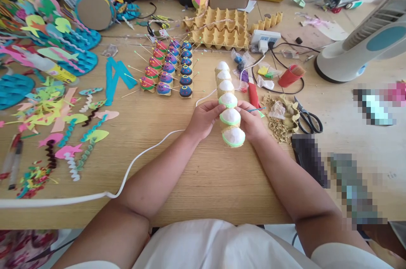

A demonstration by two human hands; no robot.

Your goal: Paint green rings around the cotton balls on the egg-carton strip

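In front of me I hold up a strip of egg carton cups point(230, 117), their domes covered in white. Light green edging runs along the bases of the nearer domes; the farther ones show white over bare carton. My left hand point(203, 120) pinches the strip's left side, thumb against the green edge. On the other side my right hand point(252, 122) grips it with the fingers partly hidden behind. A thin blue stick point(256, 110) shows by the right fingers; whether it is held I cannot tell. Beyond stand painted carton caterpillars point(165, 75) with pin-like feelers.
Left lie paper fish and curled strips point(68, 150) and blue carton pieces point(14, 90). At the back are egg trays point(218, 28) and a power strip point(265, 38). Right are scissors point(307, 119), carton scraps point(281, 121) and a fan point(355, 45). A white cable point(139, 155) crosses near my left arm.
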